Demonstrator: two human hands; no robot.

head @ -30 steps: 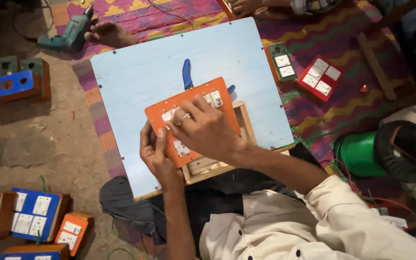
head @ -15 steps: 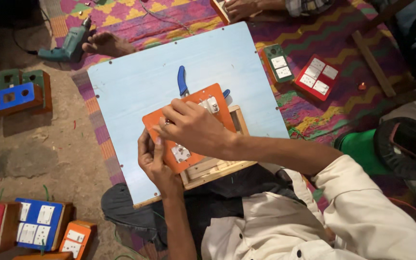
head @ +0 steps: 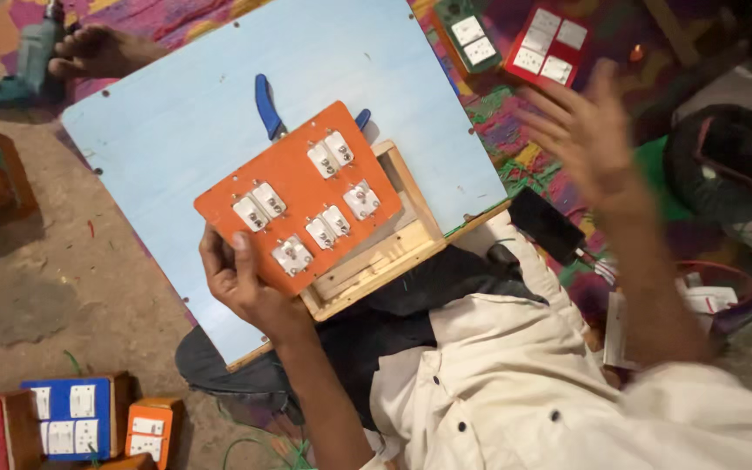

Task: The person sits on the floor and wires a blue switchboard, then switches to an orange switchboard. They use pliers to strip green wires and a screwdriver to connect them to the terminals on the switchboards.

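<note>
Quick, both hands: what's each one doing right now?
Left hand: gripping the orange panel by its lower edge.
Right hand: open, raised, holding nothing.

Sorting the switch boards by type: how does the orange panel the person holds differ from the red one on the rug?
The orange panel is larger, with more white switches, and rests on a wooden box, gripped by the left hand. The red panel is smaller and lies untouched. Both carry white switches.

Likely a floor workshop: switch boards (head: 71,419) stacked on dirt, a drill (head: 23,65), pliers (head: 267,106).
</note>
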